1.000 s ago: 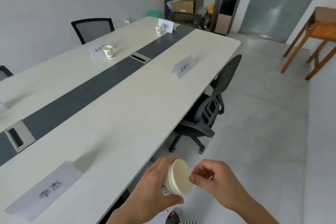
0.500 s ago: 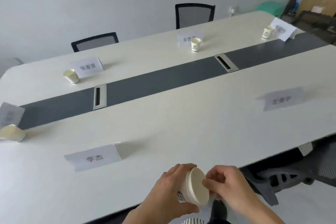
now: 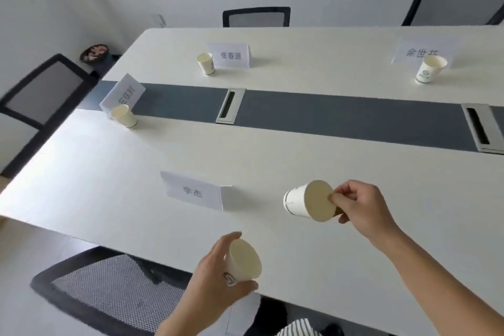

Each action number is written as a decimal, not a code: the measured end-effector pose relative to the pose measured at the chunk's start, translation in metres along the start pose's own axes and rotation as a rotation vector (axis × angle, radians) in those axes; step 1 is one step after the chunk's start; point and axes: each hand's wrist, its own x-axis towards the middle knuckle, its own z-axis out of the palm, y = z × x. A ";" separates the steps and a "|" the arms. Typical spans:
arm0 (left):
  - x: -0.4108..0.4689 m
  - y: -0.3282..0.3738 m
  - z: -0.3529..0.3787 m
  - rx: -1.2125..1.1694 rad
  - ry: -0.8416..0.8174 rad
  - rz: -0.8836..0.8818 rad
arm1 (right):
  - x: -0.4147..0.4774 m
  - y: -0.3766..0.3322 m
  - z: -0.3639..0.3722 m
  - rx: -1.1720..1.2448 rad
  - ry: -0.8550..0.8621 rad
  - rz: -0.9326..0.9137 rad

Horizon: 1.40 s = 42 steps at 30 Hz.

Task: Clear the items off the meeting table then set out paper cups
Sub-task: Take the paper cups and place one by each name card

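Observation:
My right hand (image 3: 360,206) pinches the rim of a single paper cup (image 3: 311,203), held on its side just above the white meeting table (image 3: 109,177), right of the nearest name card (image 3: 194,191). My left hand (image 3: 215,278) grips a paper cup stack (image 3: 241,262) near the table's front edge, mouth tilted to the right. Three more cups stand upright on the table: one at the left end (image 3: 124,116), one far left (image 3: 206,63), one far right (image 3: 429,69), each beside a name card.
A dark strip (image 3: 341,114) with two metal cable boxes (image 3: 230,106) runs down the table's middle. Mesh office chairs stand at the near edge (image 3: 109,289), the left end (image 3: 41,93) and the far side (image 3: 256,16).
My right hand has pulled one cup off the stack and carried it up and right over the table. The view swung left along the table.

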 end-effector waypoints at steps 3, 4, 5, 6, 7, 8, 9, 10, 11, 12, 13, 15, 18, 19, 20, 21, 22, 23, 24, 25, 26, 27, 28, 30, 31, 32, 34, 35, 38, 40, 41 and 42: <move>0.023 -0.010 -0.014 -0.002 0.027 0.005 | 0.049 -0.018 0.036 -0.047 -0.011 -0.005; 0.032 -0.011 -0.021 0.000 0.030 0.010 | 0.064 -0.023 0.049 -0.064 -0.009 0.004; 0.042 -0.011 -0.029 0.000 0.036 0.013 | 0.079 -0.029 0.061 -0.085 -0.006 0.014; 0.051 -0.012 -0.037 -0.002 0.043 0.015 | 0.095 -0.034 0.074 -0.111 -0.005 0.024; 0.060 -0.015 -0.046 -0.007 0.049 0.016 | 0.110 -0.039 0.087 -0.140 -0.001 0.034; 0.070 -0.020 -0.054 -0.015 0.055 0.018 | 0.126 -0.044 0.099 -0.168 0.003 0.045; 0.079 -0.026 -0.063 -0.026 0.063 0.015 | 0.141 -0.048 0.111 -0.193 0.007 0.056; 0.087 -0.033 -0.071 -0.041 0.071 0.008 | 0.155 -0.051 0.124 -0.215 0.010 0.066; 0.094 -0.040 -0.079 -0.055 0.078 -0.001 | 0.169 -0.054 0.135 -0.232 0.013 0.075; 0.100 -0.047 -0.085 -0.063 0.082 -0.012 | 0.182 -0.056 0.147 -0.245 0.015 0.088; 0.105 -0.053 -0.091 -0.066 0.081 -0.024 | 0.194 -0.058 0.157 -0.254 0.018 0.108; 0.113 -0.065 -0.102 -0.072 0.082 -0.052 | 0.213 -0.058 0.175 -0.268 0.021 0.147; 0.122 -0.082 -0.117 -0.083 0.097 -0.094 | 0.232 -0.056 0.195 -0.293 0.027 0.187; 0.125 -0.088 -0.121 -0.091 0.103 -0.106 | 0.236 -0.054 0.199 -0.299 0.030 0.199; 0.128 -0.093 -0.124 -0.103 0.106 -0.114 | 0.239 -0.053 0.202 -0.308 0.031 0.211; 0.131 -0.097 -0.126 -0.113 0.109 -0.122 | 0.242 -0.052 0.205 -0.320 0.028 0.222; 0.134 -0.100 -0.128 -0.120 0.113 -0.128 | 0.244 -0.051 0.206 -0.335 0.020 0.232; 0.137 -0.102 -0.131 -0.126 0.117 -0.134 | 0.246 -0.050 0.207 -0.348 0.016 0.237; 0.139 -0.104 -0.133 -0.131 0.118 -0.139 | 0.247 -0.052 0.207 -0.371 0.019 0.239; 0.142 -0.106 -0.135 -0.135 0.120 -0.143 | 0.246 -0.054 0.207 -0.422 0.033 0.225; 0.143 -0.108 -0.138 -0.138 0.123 -0.144 | 0.244 -0.058 0.206 -0.500 0.065 0.187; 0.145 -0.109 -0.140 -0.140 0.128 -0.145 | 0.240 -0.061 0.207 -0.576 0.115 0.113; 0.145 -0.111 -0.143 -0.144 0.137 -0.147 | 0.232 -0.067 0.209 -0.631 0.170 0.008; 0.145 -0.114 -0.150 -0.159 0.169 -0.153 | 0.213 -0.078 0.223 -0.639 0.210 -0.210; 0.143 -0.115 -0.153 -0.163 0.185 -0.155 | 0.203 -0.081 0.235 -0.629 0.148 -0.285; 0.141 -0.117 -0.156 -0.166 0.198 -0.161 | 0.191 -0.082 0.249 -0.639 0.032 -0.337; 0.134 -0.119 -0.160 -0.176 0.218 -0.174 | 0.171 -0.075 0.281 -0.764 -0.293 -0.344; 0.130 -0.120 -0.161 -0.182 0.226 -0.183 | 0.163 -0.069 0.294 -0.849 -0.441 -0.318; 0.117 -0.125 -0.162 -0.168 0.252 -0.205 | 0.149 -0.042 0.323 -1.057 -0.642 -0.240; 0.107 -0.128 -0.159 -0.172 0.266 -0.229 | 0.146 -0.029 0.330 -1.153 -0.606 -0.300; 0.102 -0.129 -0.158 -0.178 0.271 -0.243 | 0.146 -0.026 0.332 -1.170 -0.575 -0.342; 0.098 -0.131 -0.156 -0.182 0.275 -0.252 | 0.146 -0.025 0.331 -1.167 -0.548 -0.377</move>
